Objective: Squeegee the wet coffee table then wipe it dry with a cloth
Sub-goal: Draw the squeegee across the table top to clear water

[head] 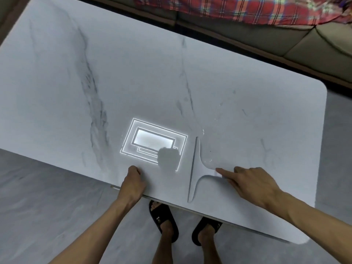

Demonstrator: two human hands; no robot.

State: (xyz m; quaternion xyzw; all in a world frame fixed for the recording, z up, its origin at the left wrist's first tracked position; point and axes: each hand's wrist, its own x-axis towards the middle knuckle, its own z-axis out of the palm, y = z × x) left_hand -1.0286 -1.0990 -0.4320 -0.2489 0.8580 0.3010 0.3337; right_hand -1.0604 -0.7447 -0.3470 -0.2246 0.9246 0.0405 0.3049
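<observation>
A person stands at the near edge of a white marble-patterned coffee table (152, 77), seen from above; the right hand (253, 184) rests on the handle of a white squeegee (198, 172), index finger extended along it and the other fingers loosely curled over it; the squeegee lies flat on the table near the near edge, its long blade running away from the person and its handle pointing to the right; small water droplets (202, 131) glint on the surface just beyond the blade's far tip; the left hand (132, 182) grips the near edge of the table, fingers curled onto the top; a bright reflection of a rectangular ceiling light (154, 142) sits between the two hands; black slide sandals (164, 220) show on the grey floor (47, 206) below the table edge; a sofa (285, 35) with a red plaid cloth (238, 8) lies beyond the far side.
</observation>
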